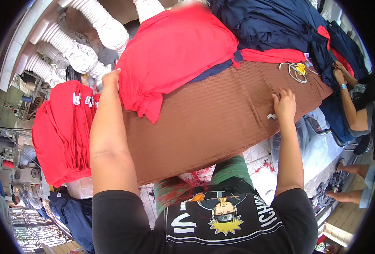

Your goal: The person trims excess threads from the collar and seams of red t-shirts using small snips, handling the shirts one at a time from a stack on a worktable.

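A large red garment (pixel 175 55) lies spread over the far left part of a brown cloth-covered table (pixel 196 131). My left hand (pixel 110 80) is at its left edge, fingers curled closed on the fabric; the fingertips are partly hidden. My right hand (pixel 285 103) rests palm down on the table at the right, fingers spread and holding nothing. Beside it lies a small white scrap (pixel 272 116). Dark blue fabric (pixel 216 70) shows from under the red garment. Farther right are a red strip of cloth (pixel 274 55) and a looped pale cord with a yellow piece (pixel 300 70).
A stack of red garments (pixel 64 131) stands left of the table. Dark blue garments (pixel 268 25) are heaped at the far right. White ribbed baluster-like columns (pixel 98 23) line the far left. At the right edge, another person's hands (pixel 340 74) handle dark and red cloth.
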### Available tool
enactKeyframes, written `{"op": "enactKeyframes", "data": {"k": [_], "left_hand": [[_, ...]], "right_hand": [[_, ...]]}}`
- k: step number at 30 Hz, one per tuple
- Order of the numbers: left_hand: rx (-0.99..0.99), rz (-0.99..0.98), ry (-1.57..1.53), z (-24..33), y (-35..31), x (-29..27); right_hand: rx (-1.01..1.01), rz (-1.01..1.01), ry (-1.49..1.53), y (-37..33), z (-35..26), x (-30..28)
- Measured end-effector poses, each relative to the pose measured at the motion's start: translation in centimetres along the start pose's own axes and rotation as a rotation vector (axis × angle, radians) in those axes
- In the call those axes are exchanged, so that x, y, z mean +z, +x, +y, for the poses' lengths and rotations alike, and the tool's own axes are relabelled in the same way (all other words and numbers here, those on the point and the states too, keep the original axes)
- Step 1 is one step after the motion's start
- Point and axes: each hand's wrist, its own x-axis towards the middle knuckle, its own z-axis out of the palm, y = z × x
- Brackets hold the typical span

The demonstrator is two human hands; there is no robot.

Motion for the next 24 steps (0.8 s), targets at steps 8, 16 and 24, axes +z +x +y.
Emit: {"op": "enactKeyframes", "data": {"k": [8,16,24], "left_hand": [[0.812,-0.409,0.001,8.5,-21.9,0.3],[0.739,-0.579,1.078,-2.0,-27.2,-10.8],[0.920,-0.410,0.790,-2.3,-30.8,-0.6]], "right_hand": [[0.143,-0.036,0.110,-0.2,4.9,2.0],[0.206,-0.114,0.059,0.1,6.8,2.0],[0.275,-0.235,0.173,-0.1,9.6,2.4]]}}
